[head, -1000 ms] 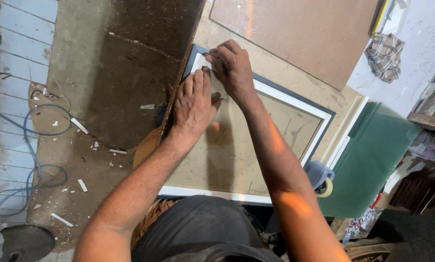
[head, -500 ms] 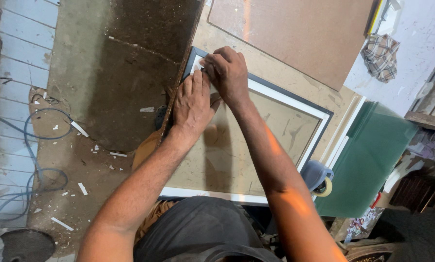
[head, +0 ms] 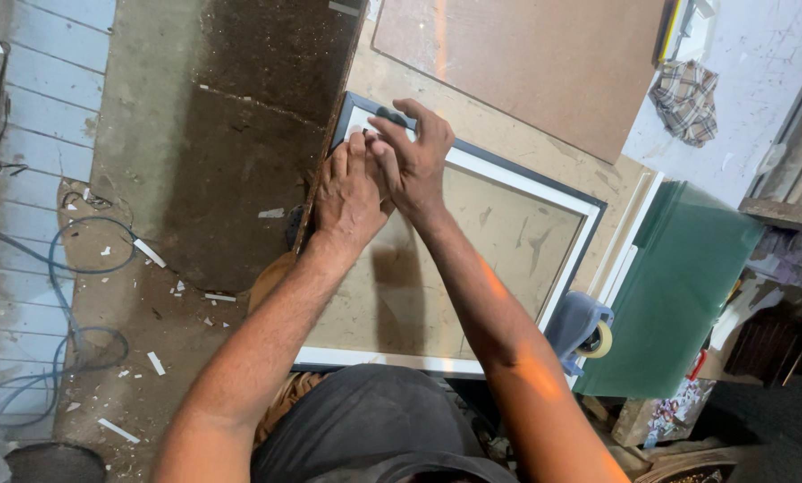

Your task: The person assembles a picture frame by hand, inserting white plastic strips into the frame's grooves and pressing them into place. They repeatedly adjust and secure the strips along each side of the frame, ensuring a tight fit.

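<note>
Picture frame (head: 589, 210), dark-edged with white inner border, flat on the desk (head: 508, 134). Left hand (head: 352, 192) presses its near corner, fingers extended; right hand (head: 414, 156) pinches a small dark piece there. Probably light, rigid, fragile; best gripped by the rails.

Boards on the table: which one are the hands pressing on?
The pale board inside the white and dark frame. Both the left hand and right hand rest at its corner; the brown board lies untouched.
</note>
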